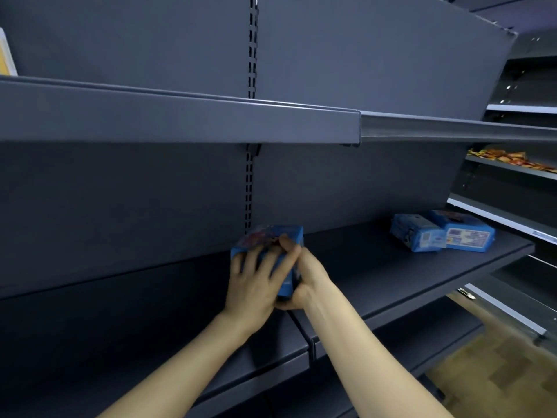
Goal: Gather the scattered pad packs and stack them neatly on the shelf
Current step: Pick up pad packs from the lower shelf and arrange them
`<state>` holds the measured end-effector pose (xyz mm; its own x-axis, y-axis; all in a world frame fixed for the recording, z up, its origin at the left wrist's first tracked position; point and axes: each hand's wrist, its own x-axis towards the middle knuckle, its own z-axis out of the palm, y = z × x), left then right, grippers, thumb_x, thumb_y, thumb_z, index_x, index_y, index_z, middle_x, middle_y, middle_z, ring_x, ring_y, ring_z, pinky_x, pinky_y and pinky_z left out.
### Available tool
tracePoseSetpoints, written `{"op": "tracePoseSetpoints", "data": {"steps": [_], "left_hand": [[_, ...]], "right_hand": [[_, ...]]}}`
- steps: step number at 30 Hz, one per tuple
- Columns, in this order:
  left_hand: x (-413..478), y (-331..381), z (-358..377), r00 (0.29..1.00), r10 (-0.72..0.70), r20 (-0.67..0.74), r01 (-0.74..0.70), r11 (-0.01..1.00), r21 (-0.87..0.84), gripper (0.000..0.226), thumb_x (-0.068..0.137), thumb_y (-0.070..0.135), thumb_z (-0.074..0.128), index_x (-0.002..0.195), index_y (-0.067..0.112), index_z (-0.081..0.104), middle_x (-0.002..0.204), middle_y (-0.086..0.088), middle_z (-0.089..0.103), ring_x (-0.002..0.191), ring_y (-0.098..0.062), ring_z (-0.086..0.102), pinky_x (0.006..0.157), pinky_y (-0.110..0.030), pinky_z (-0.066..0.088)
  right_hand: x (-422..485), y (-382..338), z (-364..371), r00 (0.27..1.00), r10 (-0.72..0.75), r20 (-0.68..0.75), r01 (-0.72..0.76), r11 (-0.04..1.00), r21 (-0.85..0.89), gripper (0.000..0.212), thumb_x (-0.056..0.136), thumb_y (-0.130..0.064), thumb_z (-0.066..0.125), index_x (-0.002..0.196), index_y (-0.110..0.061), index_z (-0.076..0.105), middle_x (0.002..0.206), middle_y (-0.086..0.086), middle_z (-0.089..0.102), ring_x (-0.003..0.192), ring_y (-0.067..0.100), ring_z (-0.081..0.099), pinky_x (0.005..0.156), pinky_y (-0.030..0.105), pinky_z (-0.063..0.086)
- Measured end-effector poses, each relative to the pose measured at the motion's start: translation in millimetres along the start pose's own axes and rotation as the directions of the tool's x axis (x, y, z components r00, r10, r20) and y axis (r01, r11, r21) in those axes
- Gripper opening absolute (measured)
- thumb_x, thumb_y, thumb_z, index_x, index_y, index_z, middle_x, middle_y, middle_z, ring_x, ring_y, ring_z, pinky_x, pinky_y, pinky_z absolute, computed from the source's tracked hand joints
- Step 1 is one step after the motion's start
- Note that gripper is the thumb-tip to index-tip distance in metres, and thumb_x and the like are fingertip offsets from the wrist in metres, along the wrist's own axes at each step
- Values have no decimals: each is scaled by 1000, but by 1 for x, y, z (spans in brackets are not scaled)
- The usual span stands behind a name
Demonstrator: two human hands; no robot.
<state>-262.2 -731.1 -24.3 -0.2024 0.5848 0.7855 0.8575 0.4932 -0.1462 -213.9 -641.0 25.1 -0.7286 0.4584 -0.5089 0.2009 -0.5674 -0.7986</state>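
A blue pad pack [291, 235] sits on the dark shelf [376, 276] near the back panel, at the seam between two shelf boards. My left hand [256, 282] lies over its top and left side with fingers spread and curled on it. My right hand [298, 276] grips its right side and front corner. Whether one pack or a small stack is under my hands is hidden. Two more blue pad packs lie side by side at the right end of the shelf, one [417, 233] nearer me and one [464, 230] further right.
An upper shelf [180, 116] overhangs the work area at head height. A slotted upright [249, 194] runs down the back panel. Orange snack packets [509, 159] lie on a neighbouring unit at right. Wood-pattern floor [497, 366] shows at the lower right.
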Motion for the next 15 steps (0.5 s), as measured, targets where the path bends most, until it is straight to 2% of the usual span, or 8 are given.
{"op": "tracePoseSetpoints", "data": {"steps": [3, 6, 8, 10, 12, 14, 15], "left_hand": [[-8, -1, -1, 995, 94, 22, -94, 996, 3, 116, 40, 26, 84, 140, 19, 25, 119, -7, 48, 105, -27, 45, 74, -42, 50], [-15, -8, -7, 992, 96, 84, -82, 985, -153, 89, 56, 33, 72, 135, 20, 34, 118, -3, 52, 103, -22, 47, 76, -39, 53], [-15, -16, -19, 975, 44, 218, 28, 948, -316, 70, 70, 38, 53, 136, 22, 35, 119, 0, 60, 105, -19, 53, 81, -35, 54], [-12, -23, -32, 937, -19, 348, 186, 871, -454, 64, 75, 43, 45, 136, 27, 39, 121, 4, 61, 109, -16, 56, 89, -31, 49], [-10, -31, -42, 910, -94, 403, 315, 789, -527, 61, 71, 52, 39, 130, 37, 43, 114, 10, 63, 104, -10, 60, 86, -25, 48], [-9, -40, -47, 903, -188, 386, 383, 760, -525, 55, 74, 51, 45, 127, 38, 43, 110, 11, 64, 101, -9, 61, 84, -24, 48], [-10, -47, -47, 897, -231, 378, 408, 761, -504, 53, 78, 44, 53, 129, 34, 46, 115, 9, 61, 105, -12, 59, 86, -25, 47]], "right_hand": [[-2, 2, -6, 999, 34, 18, -34, 999, -15, 58, 65, -39, 78, 115, -16, 60, 109, 12, 67, 95, 32, 63, 79, 47, 50], [0, 2, -9, 1000, -28, -6, 27, 997, -75, 56, 74, -28, 75, 122, -14, 51, 108, 15, 66, 82, 31, 65, 59, 38, 53], [-1, 0, -9, 992, -119, -28, 113, 980, -165, 48, 80, -14, 69, 123, -9, 49, 105, 18, 64, 76, 31, 65, 56, 36, 53], [-1, -2, -10, 978, -210, 7, 204, 944, -259, 52, 78, -2, 68, 124, -9, 46, 109, 20, 63, 85, 32, 66, 61, 36, 55], [-4, -4, -10, 955, -286, 81, 295, 882, -368, 61, 71, 4, 71, 124, -11, 43, 108, 16, 63, 91, 30, 65, 70, 37, 56], [-8, -6, -9, 934, -322, 156, 357, 807, -470, 71, 58, 1, 76, 121, -13, 45, 103, 9, 63, 88, 25, 64, 68, 32, 55], [-11, -7, -8, 925, -329, 191, 379, 762, -525, 77, 50, -4, 75, 121, -13, 46, 103, 7, 63, 88, 23, 64, 66, 29, 53]]}}
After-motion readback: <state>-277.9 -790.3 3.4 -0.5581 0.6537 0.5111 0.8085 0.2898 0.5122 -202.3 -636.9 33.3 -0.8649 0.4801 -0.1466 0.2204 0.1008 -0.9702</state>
